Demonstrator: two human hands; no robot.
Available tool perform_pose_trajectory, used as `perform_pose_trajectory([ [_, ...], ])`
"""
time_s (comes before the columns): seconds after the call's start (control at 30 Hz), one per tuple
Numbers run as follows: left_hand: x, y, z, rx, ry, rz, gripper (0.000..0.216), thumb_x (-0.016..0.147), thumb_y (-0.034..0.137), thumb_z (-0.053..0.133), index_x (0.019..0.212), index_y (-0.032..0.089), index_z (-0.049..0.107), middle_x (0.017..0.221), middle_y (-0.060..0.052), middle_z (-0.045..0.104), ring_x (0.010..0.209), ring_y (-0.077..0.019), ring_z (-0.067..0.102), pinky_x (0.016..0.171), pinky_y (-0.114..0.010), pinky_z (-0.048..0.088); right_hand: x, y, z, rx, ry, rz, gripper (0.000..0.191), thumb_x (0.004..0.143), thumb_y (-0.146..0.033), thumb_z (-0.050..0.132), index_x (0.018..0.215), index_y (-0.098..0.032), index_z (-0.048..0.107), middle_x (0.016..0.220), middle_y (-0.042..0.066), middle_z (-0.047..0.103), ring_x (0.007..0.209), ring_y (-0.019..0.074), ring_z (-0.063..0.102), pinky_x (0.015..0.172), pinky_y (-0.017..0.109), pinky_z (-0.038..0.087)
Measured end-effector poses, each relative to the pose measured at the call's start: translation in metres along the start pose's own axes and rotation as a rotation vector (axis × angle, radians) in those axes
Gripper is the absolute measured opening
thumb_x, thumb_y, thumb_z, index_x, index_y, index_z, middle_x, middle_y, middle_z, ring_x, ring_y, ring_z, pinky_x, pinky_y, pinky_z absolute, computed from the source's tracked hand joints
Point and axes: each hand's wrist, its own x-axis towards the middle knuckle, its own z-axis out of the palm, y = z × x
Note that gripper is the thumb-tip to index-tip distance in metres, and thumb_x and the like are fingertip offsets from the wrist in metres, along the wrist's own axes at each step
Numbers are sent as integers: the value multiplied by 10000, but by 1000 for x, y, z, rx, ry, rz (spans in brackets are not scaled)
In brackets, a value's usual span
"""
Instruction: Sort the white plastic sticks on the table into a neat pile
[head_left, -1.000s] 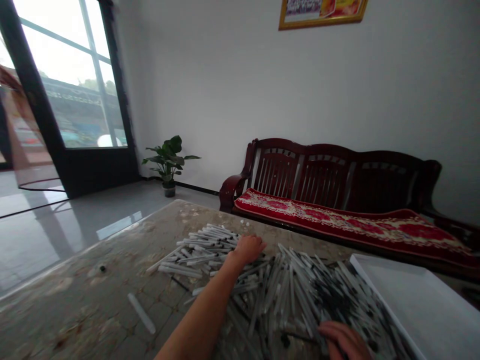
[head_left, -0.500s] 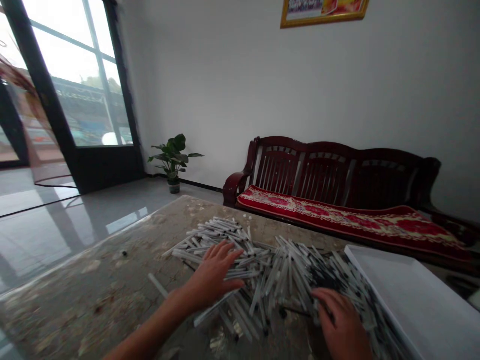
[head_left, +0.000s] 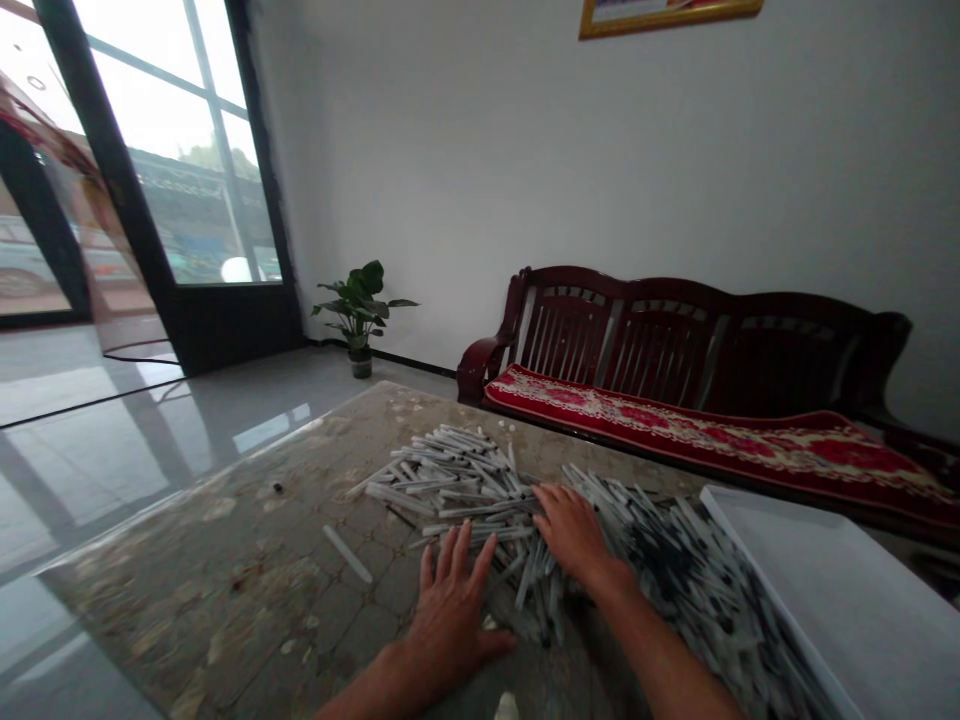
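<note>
A pile of thin whitish tubes (head_left: 442, 460), some with dark ends, lies on the patterned table. At its near left edge my left hand (head_left: 454, 605) is open, fingers spread and palm down. Over the middle of the pile, my right hand (head_left: 571, 530) reaches in with its fingers stretched out against the tubes; no tube is gripped in it. A second heap of clear and dark-tipped tubes (head_left: 675, 550) spreads right of my right forearm. One loose tube (head_left: 347, 554) lies apart to the left.
A white shallow tray (head_left: 847, 570) stands at the right, bordering the heap. The table (head_left: 202, 570) has a mottled covering, with a small dark piece (head_left: 277, 488) on it. Behind stand a wooden bench (head_left: 675, 340) with a red cover and a potted plant (head_left: 361, 310).
My right hand has moved left and forward, from the right heap to the middle of the pile. My left hand has drawn back toward me, off the tubes it was over.
</note>
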Motion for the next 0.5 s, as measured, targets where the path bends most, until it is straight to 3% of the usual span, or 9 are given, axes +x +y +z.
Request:
perform_pose_trajectory([
  [0.13,26,3,7,-2,104,39,1010,684,608,707,1544,309,270,1638,-139,180,1497,-387,119,1159,-615,145,-6,-2,-6,-100,-18,-8,360,886,-303,545,1226,-242,645,1138,96,683,1095,257,590,975,382,419],
  [0.3,54,1,4,31,205,-23,785,795,521,651,1499,320,365,1567,-144,357,1471,-402,212,1127,-658,174,-15,-10,-19,-195,-39,55,225,892,-285,548,1050,-218,693,1053,107,684,1038,262,601,914,363,427],
  [0.4,53,10,1,46,307,-83,687,808,461,673,1442,318,450,1510,-148,438,1438,-431,265,1110,-695,156,-24,-5,-23,-148,8,92,229,920,-261,492,988,-216,706,1048,99,695,1037,255,613,906,353,430],
  [0.5,37,32,1,-13,436,-41,612,820,415,680,1394,306,498,1428,-134,513,1386,-400,352,1128,-659,182,-41,9,-22,69,122,222,305,955,-302,415,1045,-232,697,1038,76,717,974,229,650,833,318,461],
])
